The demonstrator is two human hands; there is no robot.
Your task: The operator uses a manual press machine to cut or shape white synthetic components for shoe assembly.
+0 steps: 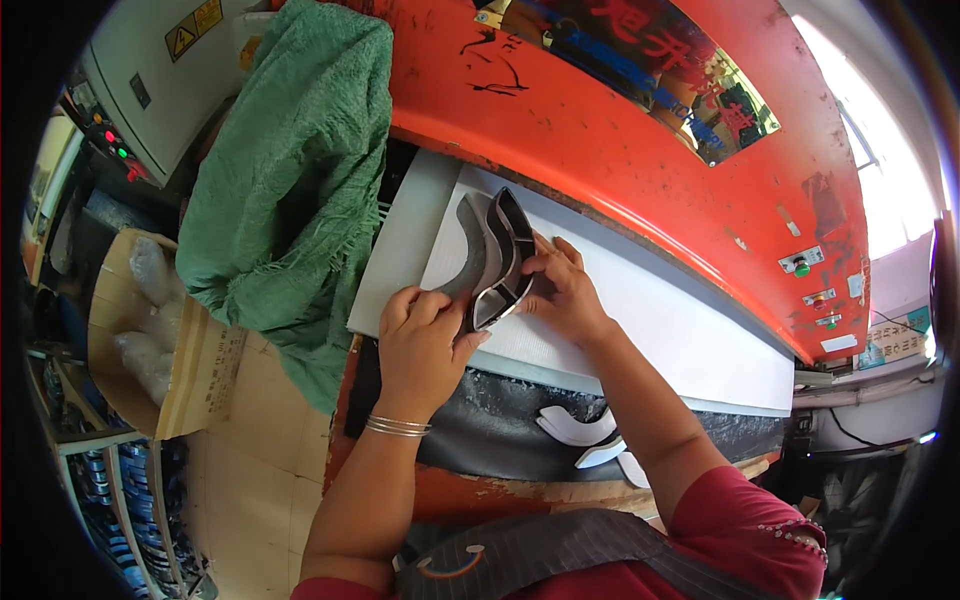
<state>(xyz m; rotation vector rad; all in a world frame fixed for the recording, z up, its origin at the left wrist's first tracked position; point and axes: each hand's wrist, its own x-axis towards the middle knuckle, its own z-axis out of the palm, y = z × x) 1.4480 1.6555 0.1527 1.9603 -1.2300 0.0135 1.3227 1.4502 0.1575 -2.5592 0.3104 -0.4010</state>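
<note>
A wavy, dark metal cutting die [516,235] with a hollow frame and crossbars stands on a white ribbed sheet [640,320]. My right hand [565,295] grips its right side, thumb near the lower end and fingers along the wall. At the die's lower left end is my left hand [425,340], with bent fingers and the thumb closed against it; its exact contact is partly hidden. Left of the die runs a grey curved shape [470,245]; whether it is a gap or a loose piece I cannot tell. Beneath lies a grey board [395,260].
An orange-red press [600,130] with buttons rises behind the board. Several white curved pieces [580,428] lie on the black front ledge [480,425]. Green woven cloth [290,170] hangs at the left, near a cardboard box [190,360] holding clear plastic bags and a rack [115,480].
</note>
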